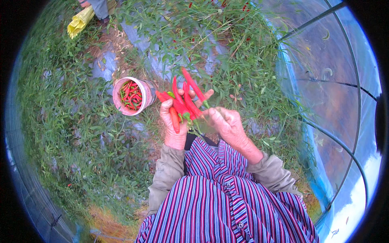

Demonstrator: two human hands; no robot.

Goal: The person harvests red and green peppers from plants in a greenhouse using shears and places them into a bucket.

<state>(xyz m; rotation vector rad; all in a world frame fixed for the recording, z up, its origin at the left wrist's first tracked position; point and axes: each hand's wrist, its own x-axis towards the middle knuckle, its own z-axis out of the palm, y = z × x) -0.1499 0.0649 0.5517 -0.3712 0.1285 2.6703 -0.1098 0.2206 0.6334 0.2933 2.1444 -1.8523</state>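
Observation:
My left hand [167, 117] is palm up and holds a bunch of red chili peppers [180, 106], their tips spread in different directions. One green chili [171, 94] shows among them, and several green stems [188, 118] hang toward my body. Thumb and fingers of my right hand [228, 121] pinch at the green stem end of a long red chili pepper [193, 84], which points up and left over my left fingers. Beside my left hand, a pinkish-white plastic bucket [146, 94] stands on the ground with many red and some green chilies [131, 95] inside.
Leafy pepper plants and grass [76, 127] surround me, with plastic mulch film [136, 36] on the soil. Clear sheeting on a tubular frame [349, 152] curves along the right. At the upper left, a person's leg [100, 9] shows near a yellow woven sack [80, 22].

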